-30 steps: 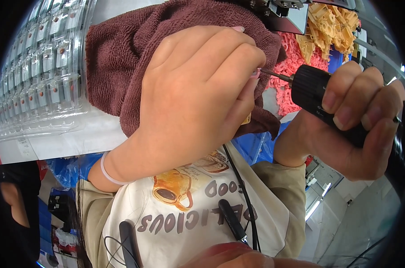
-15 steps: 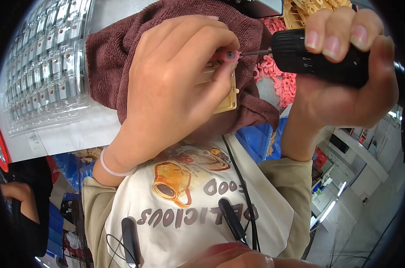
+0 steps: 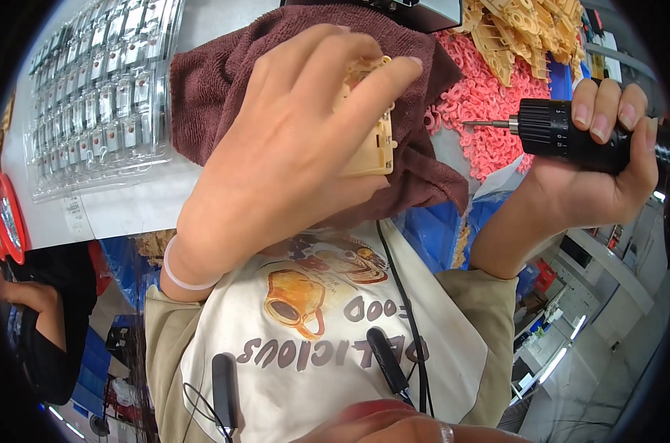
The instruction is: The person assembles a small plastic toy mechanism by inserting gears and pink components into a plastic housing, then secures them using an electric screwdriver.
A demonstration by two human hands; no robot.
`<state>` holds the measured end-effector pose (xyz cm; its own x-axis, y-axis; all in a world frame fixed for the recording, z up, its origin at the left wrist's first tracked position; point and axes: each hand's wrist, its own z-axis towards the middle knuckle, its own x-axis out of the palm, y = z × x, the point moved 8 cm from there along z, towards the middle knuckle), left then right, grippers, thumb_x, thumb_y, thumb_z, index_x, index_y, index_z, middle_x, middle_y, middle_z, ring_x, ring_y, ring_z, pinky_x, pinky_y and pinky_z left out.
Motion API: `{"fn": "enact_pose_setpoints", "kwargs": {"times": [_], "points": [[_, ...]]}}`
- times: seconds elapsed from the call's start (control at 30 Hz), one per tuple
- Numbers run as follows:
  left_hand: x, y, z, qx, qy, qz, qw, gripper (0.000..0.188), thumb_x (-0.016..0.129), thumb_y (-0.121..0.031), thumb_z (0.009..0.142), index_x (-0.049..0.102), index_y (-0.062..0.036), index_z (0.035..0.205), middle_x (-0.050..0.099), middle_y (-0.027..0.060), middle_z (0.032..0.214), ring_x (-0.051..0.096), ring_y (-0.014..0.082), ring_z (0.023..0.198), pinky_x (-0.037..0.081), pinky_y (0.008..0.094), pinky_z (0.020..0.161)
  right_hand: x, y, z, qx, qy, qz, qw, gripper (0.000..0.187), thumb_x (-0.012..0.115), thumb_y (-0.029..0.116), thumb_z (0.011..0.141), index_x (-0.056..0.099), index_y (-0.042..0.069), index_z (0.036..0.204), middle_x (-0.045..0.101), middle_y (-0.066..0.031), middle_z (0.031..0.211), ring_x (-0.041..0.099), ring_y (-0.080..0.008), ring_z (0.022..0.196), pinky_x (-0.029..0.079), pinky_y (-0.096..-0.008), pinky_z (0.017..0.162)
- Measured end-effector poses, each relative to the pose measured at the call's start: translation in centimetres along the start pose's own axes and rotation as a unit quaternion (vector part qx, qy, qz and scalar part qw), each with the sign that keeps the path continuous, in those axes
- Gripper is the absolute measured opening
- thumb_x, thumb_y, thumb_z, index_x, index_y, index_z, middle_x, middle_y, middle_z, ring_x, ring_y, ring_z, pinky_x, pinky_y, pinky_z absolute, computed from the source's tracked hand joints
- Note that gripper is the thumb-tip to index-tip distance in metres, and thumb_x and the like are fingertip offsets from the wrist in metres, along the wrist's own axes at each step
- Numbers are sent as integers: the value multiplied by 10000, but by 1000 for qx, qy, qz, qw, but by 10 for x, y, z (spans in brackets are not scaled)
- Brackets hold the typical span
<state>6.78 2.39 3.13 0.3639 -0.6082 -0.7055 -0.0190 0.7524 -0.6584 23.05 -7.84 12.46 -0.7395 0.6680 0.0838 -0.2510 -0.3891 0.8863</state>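
My left hand (image 3: pixel 276 125) is closed around a pale yellow plastic housing (image 3: pixel 372 151), with the index finger stretched across it and the thumb at its near edge. Much of the housing is hidden under the fingers. It rests over a folded maroon towel (image 3: pixel 224 74). Off to the right, my right hand (image 3: pixel 586 170) grips a black electric screwdriver (image 3: pixel 552 129). The screwdriver's thin bit points left, apart from the housing and above a heap of small pink plastic parts (image 3: pixel 490 103).
Clear blister trays of small metal-and-white components (image 3: pixel 102 103) stand at the left. Yellow plastic parts (image 3: pixel 530 29) are piled at the far right. A dark box (image 3: pixel 431 13) stands behind the towel. A red-rimmed object (image 3: pixel 8 218) and another person's arm (image 3: pixel 39 299) show at the left.
My right hand has drawn the screwdriver rightward, away from a pink part that my left fingers pinched. That pink part no longer shows, and my left fingers have spread over the housing.
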Motion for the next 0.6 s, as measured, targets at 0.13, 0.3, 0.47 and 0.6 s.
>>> {"fn": "enact_pose_setpoints", "kwargs": {"times": [0.13,0.3,0.47,0.6], "points": [[0,0,-9,-45,-30,23,998,867,851,-139,550,526,-189,1352,440,103,1423,425,358,1295,380,448,1055,-7,2,-1,1,1,41,999,126,529,152,887,443,80,828,469,-74,866,458,-146,684,407,-310,657],[-2,-1,-9,-43,-37,43,997,807,841,-119,561,539,-165,1307,430,116,1439,425,371,1291,371,450,1065,-13,7,-2,-29,-44,84,995,107,539,127,889,480,50,935,466,-88,897,470,-153,727,416,-314,688],[-4,1,-6,-19,-37,43,998,764,835,-94,557,554,-138,1266,477,114,1389,445,371,1274,372,456,1060,-19,8,-3,-37,-48,84,995,109,539,130,887,480,50,932,465,-88,892,469,-154,724,415,-314,687],[-9,-5,4,-19,-54,-14,998,770,839,-79,537,565,-124,1255,510,98,1336,464,358,1261,374,457,1050,-27,7,-2,-38,-49,83,995,111,539,133,885,480,50,929,465,-88,887,469,-155,722,415,-314,686]]}}
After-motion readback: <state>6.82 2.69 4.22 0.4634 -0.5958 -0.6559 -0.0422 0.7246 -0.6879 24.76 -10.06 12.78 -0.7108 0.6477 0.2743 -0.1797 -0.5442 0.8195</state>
